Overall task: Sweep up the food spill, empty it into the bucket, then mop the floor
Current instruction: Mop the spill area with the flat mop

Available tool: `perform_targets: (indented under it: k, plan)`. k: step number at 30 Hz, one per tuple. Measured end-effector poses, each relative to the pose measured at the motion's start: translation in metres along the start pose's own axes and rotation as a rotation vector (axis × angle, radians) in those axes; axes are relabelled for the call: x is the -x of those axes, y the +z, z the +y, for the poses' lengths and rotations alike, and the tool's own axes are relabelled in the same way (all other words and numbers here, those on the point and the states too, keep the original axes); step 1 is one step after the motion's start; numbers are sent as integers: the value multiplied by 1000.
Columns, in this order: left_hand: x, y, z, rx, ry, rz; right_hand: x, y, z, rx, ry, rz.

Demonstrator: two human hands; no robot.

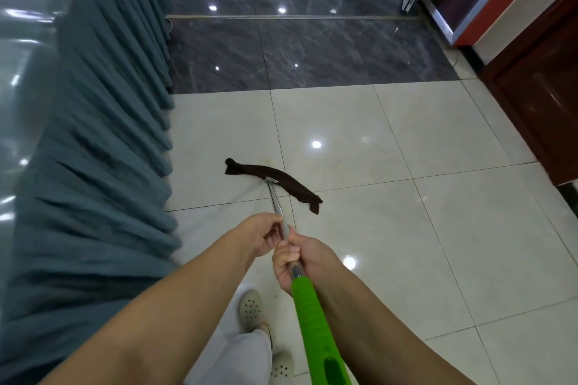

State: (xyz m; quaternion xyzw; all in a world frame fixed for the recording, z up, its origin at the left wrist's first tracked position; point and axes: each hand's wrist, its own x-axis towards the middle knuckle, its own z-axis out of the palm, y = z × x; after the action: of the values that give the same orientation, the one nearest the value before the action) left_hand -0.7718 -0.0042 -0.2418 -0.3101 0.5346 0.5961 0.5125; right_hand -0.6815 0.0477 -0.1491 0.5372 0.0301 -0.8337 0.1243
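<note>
A flat mop with a dark brown cloth head (pixel 275 180) lies on the cream floor tiles (pixel 391 228) ahead of me. Its silver pole (pixel 275 200) runs back to a green handle (pixel 312 322) at the bottom of the view. My left hand (pixel 262 233) grips the silver pole from the left. My right hand (pixel 300 259) grips the pole just behind it, right above the green handle. No spill, dustpan or bucket is in view.
A table with a pleated teal skirt (pixel 103 166) and a glossy top fills the left side. Dark grey tiles (pixel 297 53) and a metal threshold strip lie further ahead. A red-brown wooden cabinet (pixel 538 87) stands at right. My feet in pale clogs (pixel 250 309) are below.
</note>
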Motion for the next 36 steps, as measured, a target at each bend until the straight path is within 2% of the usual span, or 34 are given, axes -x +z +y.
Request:
perform_targets:
  k: [6, 11, 20, 29, 36]
  plan:
    - [20, -14, -40, -14, -49, 5, 14, -27, 30, 28, -27, 67]
    - [24, -3, -29, -18, -55, -36, 22, -22, 21, 37, -6, 25]
    - [-24, 38, 83, -61, -24, -71, -8, 61, -64, 0, -33, -7]
    - [-84, 56, 226, -165, -56, -59, -68, 181, -134, -73, -28, 64]
    - [-121, 100, 299, -312, -19, -34, -95, 231, -198, -251, -77, -44]
